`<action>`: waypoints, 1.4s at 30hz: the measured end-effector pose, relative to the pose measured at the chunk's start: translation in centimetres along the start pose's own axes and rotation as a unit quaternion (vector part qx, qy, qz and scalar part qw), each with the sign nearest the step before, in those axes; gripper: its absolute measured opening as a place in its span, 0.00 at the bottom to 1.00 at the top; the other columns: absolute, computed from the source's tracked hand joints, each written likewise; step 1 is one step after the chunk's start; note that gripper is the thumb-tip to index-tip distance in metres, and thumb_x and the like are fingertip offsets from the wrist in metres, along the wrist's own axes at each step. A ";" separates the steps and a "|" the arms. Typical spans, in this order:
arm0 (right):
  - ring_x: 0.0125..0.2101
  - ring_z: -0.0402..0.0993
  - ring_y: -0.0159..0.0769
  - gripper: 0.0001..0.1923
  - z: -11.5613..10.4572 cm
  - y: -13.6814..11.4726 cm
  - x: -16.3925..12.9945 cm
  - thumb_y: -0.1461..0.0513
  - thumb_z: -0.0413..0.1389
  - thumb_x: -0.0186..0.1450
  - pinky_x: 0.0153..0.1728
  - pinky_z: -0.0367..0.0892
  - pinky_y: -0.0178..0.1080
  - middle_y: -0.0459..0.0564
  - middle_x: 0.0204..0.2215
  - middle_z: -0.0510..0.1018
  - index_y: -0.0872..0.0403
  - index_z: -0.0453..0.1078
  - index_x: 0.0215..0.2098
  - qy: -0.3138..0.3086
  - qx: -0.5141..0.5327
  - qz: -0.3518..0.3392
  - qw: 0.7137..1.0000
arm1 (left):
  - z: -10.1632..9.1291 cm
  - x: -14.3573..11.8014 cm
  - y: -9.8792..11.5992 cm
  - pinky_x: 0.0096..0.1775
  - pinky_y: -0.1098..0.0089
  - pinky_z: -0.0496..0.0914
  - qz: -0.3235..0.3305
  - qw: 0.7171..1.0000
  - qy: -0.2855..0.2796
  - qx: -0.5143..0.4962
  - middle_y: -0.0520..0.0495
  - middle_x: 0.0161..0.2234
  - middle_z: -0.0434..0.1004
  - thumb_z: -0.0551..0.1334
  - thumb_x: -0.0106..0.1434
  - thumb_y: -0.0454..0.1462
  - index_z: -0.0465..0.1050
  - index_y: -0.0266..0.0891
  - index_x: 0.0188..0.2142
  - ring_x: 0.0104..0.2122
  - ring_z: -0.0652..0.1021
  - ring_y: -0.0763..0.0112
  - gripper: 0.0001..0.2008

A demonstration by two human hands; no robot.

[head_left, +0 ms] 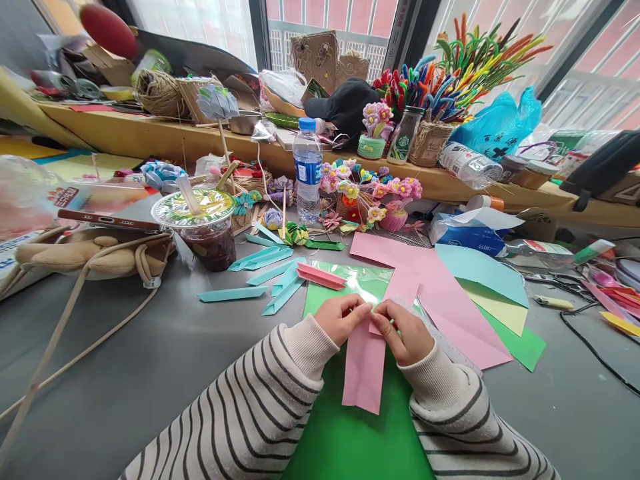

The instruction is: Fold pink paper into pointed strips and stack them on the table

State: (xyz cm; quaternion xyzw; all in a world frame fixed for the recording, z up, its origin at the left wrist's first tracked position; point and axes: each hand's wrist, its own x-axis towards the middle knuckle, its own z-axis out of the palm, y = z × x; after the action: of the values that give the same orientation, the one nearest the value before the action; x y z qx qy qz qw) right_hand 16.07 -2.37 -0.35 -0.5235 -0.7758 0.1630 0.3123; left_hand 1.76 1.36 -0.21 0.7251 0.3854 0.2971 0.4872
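A pink paper strip (364, 377) hangs toward me, with my left hand (341, 317) and my right hand (406, 333) pinching at its upper end. Thumbs and forefingers of both hands are closed and nearly meet there. Another pink strip (403, 285) shows just beyond my fingers; whether the two pieces are joined, I cannot tell. Beneath them lies a glossy green sheet (357, 443). Past my left hand are folded red-pink strips (321, 275) and several folded light-blue strips (285, 287). Large pink paper (445, 303) spreads beyond my right hand.
A lidded drink cup (213, 243) and a phone (107, 220) on a beige bag (95, 257) are at left. A water bottle (307, 170) stands behind the strips, beside craft flowers (370, 190). Scissors (563, 283) and a black cable (593, 350) lie at right.
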 end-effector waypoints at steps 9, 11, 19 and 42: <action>0.21 0.61 0.30 0.10 0.1 -0.3 -0.2 0.58 0.44 0.58 0.18 0.58 0.32 0.46 0.19 0.65 0.54 0.59 0.23 0.022 0.101 0.074 0.992 | 0.0 0.0 -0.1 0.25 0.75 0.57 -0.018 0.999 0.038 -0.027 0.54 0.18 0.58 0.52 0.54 0.43 0.63 0.34 0.20 0.21 0.61 0.77 0.15; 0.21 0.61 0.30 0.09 0.1 -0.4 -0.3 0.59 0.44 0.58 0.19 0.58 0.32 0.46 0.19 0.65 0.54 0.59 0.23 0.019 0.100 0.072 0.992 | 0.0 0.0 -0.1 0.24 0.75 0.58 -0.028 0.998 0.033 -0.043 0.53 0.19 0.61 0.54 0.52 0.45 0.64 0.34 0.22 0.21 0.62 0.77 0.15; 0.19 0.60 0.29 0.10 0.4 -0.6 -0.3 0.59 0.44 0.58 0.17 0.56 0.31 0.46 0.19 0.65 0.55 0.60 0.23 0.006 0.110 0.080 0.991 | 0.0 0.1 -0.2 0.25 0.75 0.58 -0.021 0.997 0.031 -0.067 0.52 0.20 0.63 0.56 0.51 0.41 0.64 0.34 0.22 0.22 0.63 0.77 0.11; 0.15 0.59 0.26 0.14 0.2 -0.2 0.1 0.54 0.44 0.58 0.15 0.57 0.30 0.44 0.17 0.64 0.55 0.61 0.24 -0.031 0.189 0.130 0.973 | -0.3 0.6 -0.5 0.25 0.75 0.59 -0.017 0.988 0.124 -0.086 0.53 0.19 0.63 0.57 0.50 0.43 0.63 0.35 0.21 0.20 0.64 0.77 0.12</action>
State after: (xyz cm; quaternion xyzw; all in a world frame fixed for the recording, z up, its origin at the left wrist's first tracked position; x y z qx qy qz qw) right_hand 15.79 -2.37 -0.31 -0.5463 -0.6657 0.3617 0.3572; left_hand 1.65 2.11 -0.52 0.6318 0.4277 0.4084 0.5010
